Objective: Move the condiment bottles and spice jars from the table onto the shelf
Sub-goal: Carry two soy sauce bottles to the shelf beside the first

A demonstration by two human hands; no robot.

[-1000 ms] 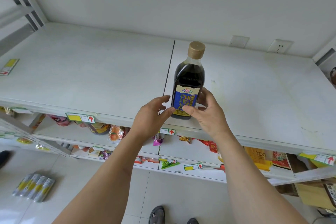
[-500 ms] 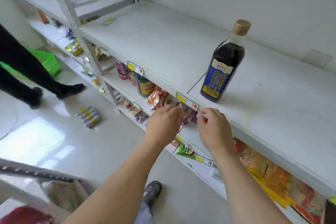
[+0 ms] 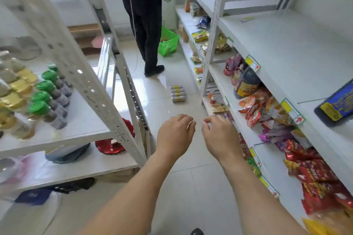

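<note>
Hands: left hand [image 3: 176,133] and right hand [image 3: 219,135] side by side above the floor, fingers loosely curled, holding nothing.
Dark bottle [image 3: 337,105]: on the shelf [image 3: 298,59], right of the hands.
Spice jars [image 3: 47,99]: left rack, well apart.

I see open aisle floor [image 3: 162,105] ahead; a can pack [image 3: 178,93] lies on it, a person [image 3: 145,17] and green basket [image 3: 169,43] stand farther. Rack post [image 3: 80,74] flanks my left.
</note>
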